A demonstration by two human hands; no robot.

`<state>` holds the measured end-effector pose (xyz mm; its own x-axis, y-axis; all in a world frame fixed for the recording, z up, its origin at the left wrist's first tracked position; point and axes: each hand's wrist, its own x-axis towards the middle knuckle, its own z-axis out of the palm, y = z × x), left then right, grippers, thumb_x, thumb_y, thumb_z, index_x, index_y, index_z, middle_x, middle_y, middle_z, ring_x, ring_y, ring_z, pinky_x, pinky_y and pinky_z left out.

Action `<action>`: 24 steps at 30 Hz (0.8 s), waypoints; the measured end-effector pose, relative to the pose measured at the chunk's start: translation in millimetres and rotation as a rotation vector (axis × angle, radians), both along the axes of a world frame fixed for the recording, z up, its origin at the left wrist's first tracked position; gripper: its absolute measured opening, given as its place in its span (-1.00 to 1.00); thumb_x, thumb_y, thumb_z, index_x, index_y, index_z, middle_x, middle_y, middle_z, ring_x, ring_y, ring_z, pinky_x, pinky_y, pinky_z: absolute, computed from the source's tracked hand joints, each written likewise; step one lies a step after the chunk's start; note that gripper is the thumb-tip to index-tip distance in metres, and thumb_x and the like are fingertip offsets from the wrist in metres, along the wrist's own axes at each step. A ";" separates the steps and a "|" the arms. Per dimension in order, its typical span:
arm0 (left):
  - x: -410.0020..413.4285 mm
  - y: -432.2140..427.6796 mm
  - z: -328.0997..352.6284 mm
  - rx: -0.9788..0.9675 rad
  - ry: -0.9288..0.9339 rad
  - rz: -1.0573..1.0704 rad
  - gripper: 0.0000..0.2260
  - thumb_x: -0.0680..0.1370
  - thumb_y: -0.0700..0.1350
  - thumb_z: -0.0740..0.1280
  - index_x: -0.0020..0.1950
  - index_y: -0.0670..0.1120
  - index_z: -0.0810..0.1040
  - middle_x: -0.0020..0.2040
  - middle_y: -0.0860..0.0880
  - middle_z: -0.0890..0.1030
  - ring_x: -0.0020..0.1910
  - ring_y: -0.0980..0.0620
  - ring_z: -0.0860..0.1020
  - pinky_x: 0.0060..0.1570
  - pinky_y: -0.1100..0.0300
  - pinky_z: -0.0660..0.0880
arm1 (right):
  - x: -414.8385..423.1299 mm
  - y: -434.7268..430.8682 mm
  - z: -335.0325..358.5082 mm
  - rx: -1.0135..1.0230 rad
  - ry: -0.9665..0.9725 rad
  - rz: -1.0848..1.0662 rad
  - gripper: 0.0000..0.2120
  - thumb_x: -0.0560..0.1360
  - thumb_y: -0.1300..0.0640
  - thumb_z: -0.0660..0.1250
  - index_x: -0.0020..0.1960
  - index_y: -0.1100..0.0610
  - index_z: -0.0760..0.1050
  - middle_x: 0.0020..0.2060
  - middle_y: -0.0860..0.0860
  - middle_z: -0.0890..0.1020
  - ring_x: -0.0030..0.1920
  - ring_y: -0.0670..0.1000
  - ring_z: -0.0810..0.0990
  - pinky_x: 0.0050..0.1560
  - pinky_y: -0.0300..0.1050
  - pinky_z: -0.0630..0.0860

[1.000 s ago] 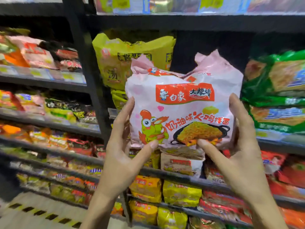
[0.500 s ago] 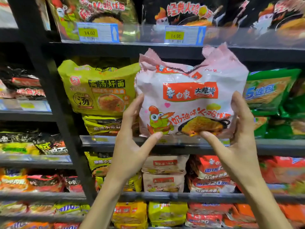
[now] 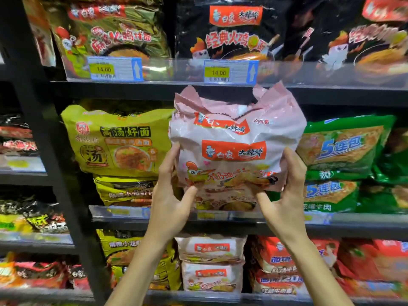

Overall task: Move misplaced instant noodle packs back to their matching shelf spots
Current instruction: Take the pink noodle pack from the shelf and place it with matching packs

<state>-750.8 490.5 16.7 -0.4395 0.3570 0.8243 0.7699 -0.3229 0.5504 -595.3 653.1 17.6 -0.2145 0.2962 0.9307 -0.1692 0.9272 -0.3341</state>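
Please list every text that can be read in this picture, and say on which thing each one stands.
"白象 大辣娇": pink pack.
"14 00": left price tag and right price tag.
"经典火鸡面": black pack.
"高汤好面" and "汤": yellow pack.
"5连包": green pack.
Too blurred to read: the small print on both tags, and the bottom line of the pink pack.

Brightly and evenly lit from the front, with saturated colours. Dark in the recesses under the shelf board [image 3: 132, 93] and beside the black post [image 3: 37, 133]. Glaring palely along the clear price rail [image 3: 174, 70], veiling the print behind. Sheening white on the crinkled film of the pink pack [image 3: 276, 129]. Soft throughout, smearing most toward the left edge and lower corners. Bowed by the wide lens: post leaning, shelves sloping at the right.
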 end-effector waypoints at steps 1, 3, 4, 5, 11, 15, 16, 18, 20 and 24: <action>-2.1 3.5 -0.7 0.004 0.011 0.014 -0.18 0.49 -0.33 0.38 0.54 0.27 0.10 0.52 0.44 0.20 0.57 0.16 0.26 0.50 0.15 0.33 | -3.3 2.7 0.8 0.018 0.005 0.005 0.21 0.22 0.62 0.37 0.52 -0.35 0.03 0.38 0.18 0.21 0.45 -0.25 0.23 0.33 -0.48 0.24; -5.8 9.6 -3.0 0.011 0.015 0.037 -0.14 0.50 -0.43 0.39 0.53 0.28 0.11 0.54 0.32 0.24 0.54 0.06 0.33 0.44 0.22 0.40 | -10.3 9.9 0.4 0.061 0.008 0.000 0.29 0.17 0.70 0.36 0.52 -0.34 0.01 0.35 0.27 0.21 0.44 -0.36 0.19 0.28 -0.58 0.21; -7.5 12.2 -4.6 0.012 0.015 0.051 -0.10 0.50 -0.48 0.39 0.52 0.33 0.11 0.56 0.19 0.27 0.52 0.01 0.36 0.40 0.24 0.43 | -13.4 13.5 0.2 0.072 0.007 -0.005 0.33 0.14 0.73 0.37 0.52 -0.35 0.00 0.34 0.31 0.22 0.43 -0.38 0.18 0.25 -0.60 0.22; -9.2 15.1 -6.2 0.015 0.014 0.067 -0.06 0.50 -0.50 0.37 0.51 0.38 0.10 0.57 0.04 0.30 0.51 -0.01 0.38 0.39 0.26 0.44 | -16.7 17.8 -1.2 0.073 0.007 -0.011 0.35 0.13 0.74 0.38 0.52 -0.35 0.00 0.34 0.34 0.22 0.41 -0.39 0.19 0.23 -0.61 0.23; -10.2 34.6 -14.8 0.028 -0.008 0.048 -0.11 0.52 -0.53 0.31 0.49 0.33 0.09 0.48 -0.17 0.34 0.31 0.11 0.54 0.13 0.42 0.52 | -27.0 40.6 -9.2 0.089 0.005 -0.023 0.04 0.22 0.57 0.48 0.45 -0.10 0.11 0.38 0.38 0.22 0.50 -0.19 0.19 0.41 -0.42 0.20; -16.1 44.7 -19.6 -0.014 -0.024 0.074 -0.03 0.56 -0.44 0.34 0.51 0.49 -0.01 0.53 -0.15 0.35 0.33 -0.25 0.53 0.20 0.07 0.59 | -30.3 46.0 -12.2 0.054 -0.009 -0.049 -0.08 0.29 0.46 0.45 0.45 -0.03 0.09 0.37 0.17 0.29 0.44 -0.36 0.20 0.38 -0.44 0.19; -18.3 45.1 -21.0 -0.026 -0.024 0.085 -0.03 0.56 -0.43 0.34 0.52 0.49 -0.03 0.53 -0.16 0.34 0.31 -0.35 0.51 0.21 -0.06 0.59 | -30.4 46.0 -12.8 0.038 -0.014 -0.051 -0.07 0.29 0.48 0.44 0.46 -0.04 0.09 0.39 0.17 0.28 0.45 -0.34 0.19 0.39 -0.44 0.18; -20.0 44.7 -21.0 -0.036 -0.007 0.092 -0.05 0.56 -0.41 0.33 0.55 0.46 -0.04 0.56 -0.13 0.30 0.40 -0.37 0.44 0.26 -0.28 0.52 | -31.0 45.3 -12.8 0.018 -0.024 -0.062 0.02 0.23 0.60 0.42 0.46 -0.06 0.08 0.39 0.16 0.25 0.37 -0.29 0.28 0.34 -0.51 0.17; -19.4 46.5 -20.8 -0.038 0.014 0.102 -0.10 0.56 -0.42 0.31 0.59 0.34 -0.03 0.62 -0.04 0.21 0.56 -0.22 0.29 0.42 -0.25 0.39 | -32.2 43.6 -12.0 0.026 -0.040 -0.079 0.07 0.19 0.67 0.40 0.45 -0.06 0.07 0.39 0.03 0.23 0.23 -0.14 0.29 0.27 -0.57 0.16; -12.5 55.4 -20.3 -0.017 0.011 0.194 -0.19 0.57 -0.42 0.27 0.62 0.14 -0.04 0.62 0.21 0.09 0.64 0.04 0.09 0.61 0.19 0.06 | -35.6 42.0 -6.7 -0.019 -0.071 -0.033 0.00 0.27 0.59 0.38 0.47 -0.10 0.09 0.42 0.13 0.24 0.43 -0.30 0.25 0.32 -0.53 0.19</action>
